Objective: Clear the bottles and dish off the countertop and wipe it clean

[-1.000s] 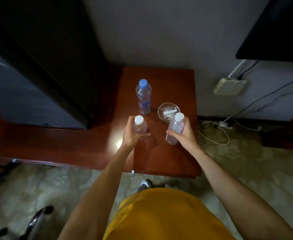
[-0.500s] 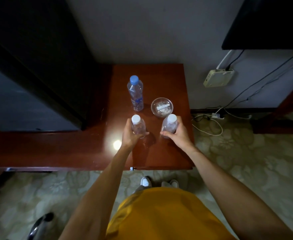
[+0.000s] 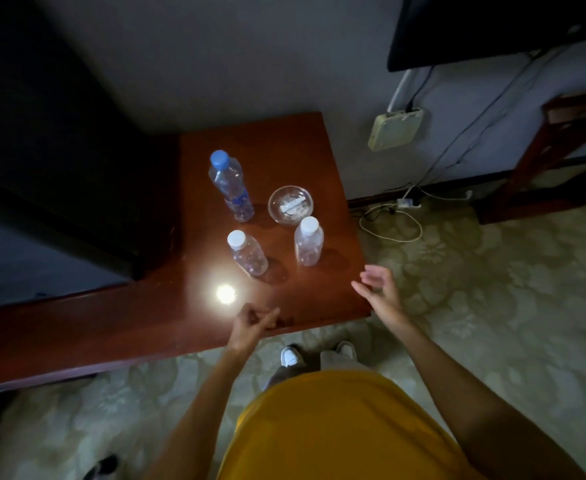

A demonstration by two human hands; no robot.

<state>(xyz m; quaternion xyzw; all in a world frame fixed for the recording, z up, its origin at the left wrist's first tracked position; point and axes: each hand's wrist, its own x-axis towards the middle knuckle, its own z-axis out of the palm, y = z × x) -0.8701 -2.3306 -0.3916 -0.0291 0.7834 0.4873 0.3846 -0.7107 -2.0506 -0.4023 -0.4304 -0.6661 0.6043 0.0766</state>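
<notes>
The wooden countertop (image 3: 322, 161) bears three bottles (image 3: 231, 185) (image 3: 248, 253) (image 3: 308, 241) and a glass dish (image 3: 277, 199), perhaps holding paper.

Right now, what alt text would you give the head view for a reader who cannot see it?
Both hands, the left hand loosely curled and the right hand open, hover empty at the near edge of a wooden countertop. On it stand a blue-capped bottle, two white-capped bottles and a glass dish.
</notes>
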